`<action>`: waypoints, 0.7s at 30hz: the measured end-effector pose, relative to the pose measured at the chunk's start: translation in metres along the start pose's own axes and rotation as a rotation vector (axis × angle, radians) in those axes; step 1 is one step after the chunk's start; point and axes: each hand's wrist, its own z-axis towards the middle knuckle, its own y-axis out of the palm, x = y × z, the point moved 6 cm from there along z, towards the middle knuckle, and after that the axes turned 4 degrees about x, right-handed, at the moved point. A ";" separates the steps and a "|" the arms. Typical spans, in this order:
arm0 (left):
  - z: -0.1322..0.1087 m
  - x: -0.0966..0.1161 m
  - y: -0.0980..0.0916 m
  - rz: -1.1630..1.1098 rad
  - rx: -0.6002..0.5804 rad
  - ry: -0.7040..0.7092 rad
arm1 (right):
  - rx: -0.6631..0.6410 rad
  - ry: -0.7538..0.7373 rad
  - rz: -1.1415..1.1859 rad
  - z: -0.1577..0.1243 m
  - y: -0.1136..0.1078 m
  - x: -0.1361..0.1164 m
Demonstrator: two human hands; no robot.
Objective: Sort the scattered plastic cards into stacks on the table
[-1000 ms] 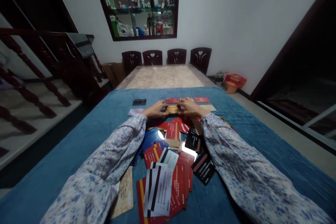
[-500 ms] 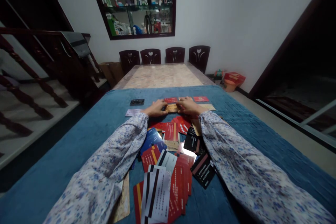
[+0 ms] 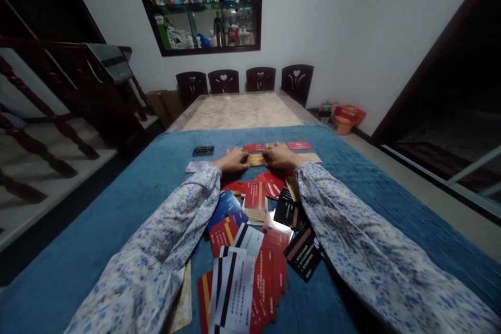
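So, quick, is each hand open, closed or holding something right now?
Left hand: fingers bent at the left end of the gold card between the hands; gripping or just touching, can't tell.
Right hand: likewise at its right end.

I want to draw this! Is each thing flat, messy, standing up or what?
Yellow card: looks flat
Left grip: at the card's left edge
Right grip: at its right edge
Card pile: overlapping, untidy
Blue cloth: spread out
Chairs: upright, in a row
Wall cabinet: stocked
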 end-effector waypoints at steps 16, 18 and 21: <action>0.000 0.006 -0.003 0.052 -0.051 0.012 | 0.003 -0.027 0.007 0.000 -0.009 -0.008; 0.000 0.006 -0.003 0.063 -0.058 0.018 | -0.007 -0.016 0.015 -0.001 -0.010 -0.009; -0.001 0.007 -0.003 0.079 -0.075 0.030 | -0.018 0.003 0.017 -0.002 -0.012 -0.011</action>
